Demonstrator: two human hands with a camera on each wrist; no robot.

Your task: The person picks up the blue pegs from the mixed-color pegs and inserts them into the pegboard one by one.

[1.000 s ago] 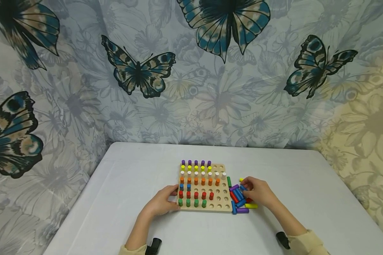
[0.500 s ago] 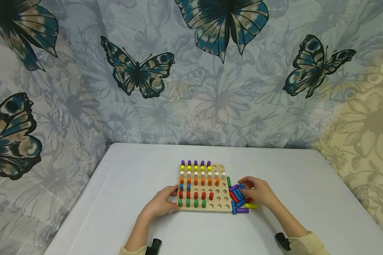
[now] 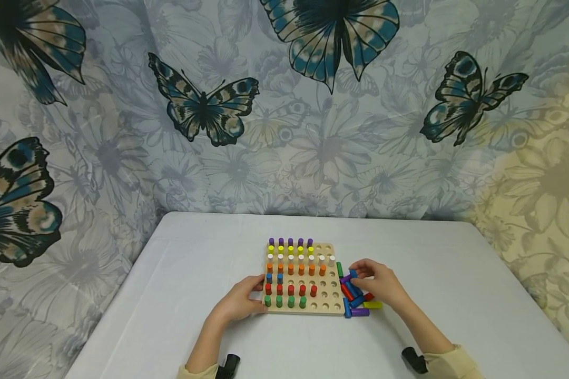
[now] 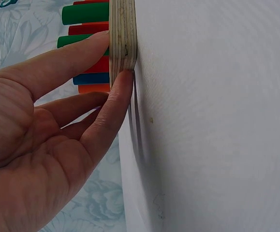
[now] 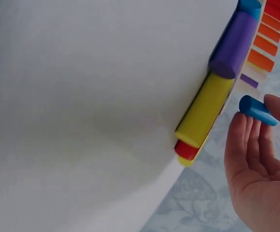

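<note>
Right hand [image 3: 378,283] with fingers [image 5: 246,140] and thumb pinching a short blue peg [image 3: 353,273] by its ends, raised just above a loose heap of pegs [image 3: 357,302] lying on the bench [image 3: 455,295] right beside the board's right edge; in the heap, blue, red, purple and yellow pegs lying on their sides, a green one [image 3: 340,269] a little further back; seen from the right wrist, the blue peg [image 5: 257,110] held clear of the yellow [image 5: 205,110] and purple [image 5: 234,46] pegs below. Left hand [image 3: 239,302] resting against the near left corner of the wooden pegboard [image 3: 329,295], fingers [image 4: 115,104] fairly straight, one fingertip pressed to the plywood edge, another laid beside the green pegs [image 4: 84,14], nothing gripped. On the board, upright pegs in rows: purple at the far end, then yellow, white, orange, two blue, red, and green nearest; empty holes on the right side. White bench beneath; behind, a pale floral curtain [image 3: 313,131] printed with large dark butterflies.
</note>
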